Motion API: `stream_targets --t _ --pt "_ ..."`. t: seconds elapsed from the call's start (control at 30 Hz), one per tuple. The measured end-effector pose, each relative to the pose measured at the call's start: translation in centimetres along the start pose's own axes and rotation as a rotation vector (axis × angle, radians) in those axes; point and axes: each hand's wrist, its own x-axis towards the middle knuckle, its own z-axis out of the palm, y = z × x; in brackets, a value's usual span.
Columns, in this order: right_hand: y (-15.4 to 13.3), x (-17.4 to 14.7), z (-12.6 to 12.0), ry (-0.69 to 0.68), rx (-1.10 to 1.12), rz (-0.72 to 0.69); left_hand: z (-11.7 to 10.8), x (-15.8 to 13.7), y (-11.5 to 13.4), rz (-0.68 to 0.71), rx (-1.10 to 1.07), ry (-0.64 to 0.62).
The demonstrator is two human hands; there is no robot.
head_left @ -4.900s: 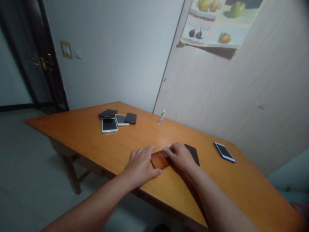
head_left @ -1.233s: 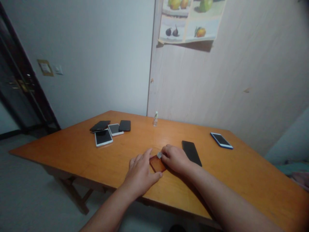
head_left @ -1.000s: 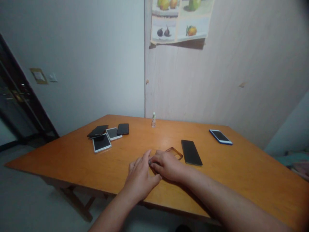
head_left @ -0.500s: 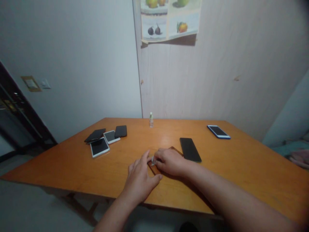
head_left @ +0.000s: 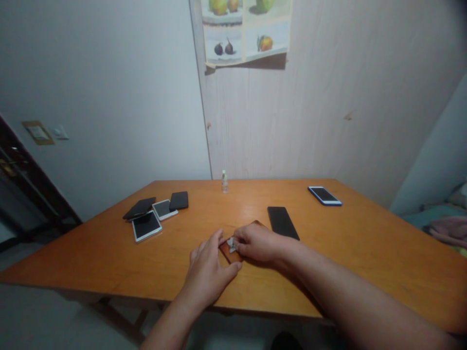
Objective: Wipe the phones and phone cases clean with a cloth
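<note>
A thin brown-rimmed phone case (head_left: pixel 228 253) lies on the table in front of me, largely covered by my hands. My left hand (head_left: pixel 206 270) spans its near left side, thumb and fingertips apart and against its edges, steadying it. Between the closed fingers of my right hand (head_left: pixel 257 243) is a small crumpled white wipe (head_left: pixel 231 244), pressed on the case. A black phone (head_left: pixel 282 223) rests flat just beyond my right wrist.
The wooden table (head_left: pixel 127 270) stands against the wall. At left lie a white tablet (head_left: pixel 146 226), another white device (head_left: pixel 163 209) and two dark ones (head_left: pixel 179 200) (head_left: pixel 140 208). A small clear bottle (head_left: pixel 224 183) stands at the back; a blue-edged tablet (head_left: pixel 324 195) lies far right.
My right hand has shifted slightly on the case, and more of the white wipe shows. The left hand keeps its place at the edge. The whole view has moved a little.
</note>
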Motion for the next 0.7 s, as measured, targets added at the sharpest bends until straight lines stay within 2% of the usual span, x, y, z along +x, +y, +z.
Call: stream_targets --t 0.1,0.17,0.27,0.37,0.43,0.6,0.7 --pt "1.4 -0.1 -1.1 0.038 -0.107 0.204 -0.1 0.0 0.0 0.003 0.01 -0.002" --pt "2.0 -0.2 -1.5 0.072 -0.146 0.269 -0.1 0.0 0.1 0.006 0.014 -0.003" --pt "1.6 -0.5 -1.2 0.067 -0.125 0.232 0.0 0.0 0.1 0.001 0.016 0.002" --pt "0.4 -0.6 -0.6 -0.014 0.0 0.065 0.1 0.0 0.0 -0.001 0.015 0.005" --pt "0.2 -0.5 -0.7 -0.06 0.062 0.018 0.1 0.0 0.0 0.003 0.017 0.005" --pt "2.0 -0.8 -2.4 -0.044 -0.026 0.257 0.0 0.0 0.0 0.007 0.028 -0.002" --pt "2.0 -1.2 -2.7 -0.079 0.018 0.219 0.0 0.0 0.1 -0.001 0.028 -0.002"
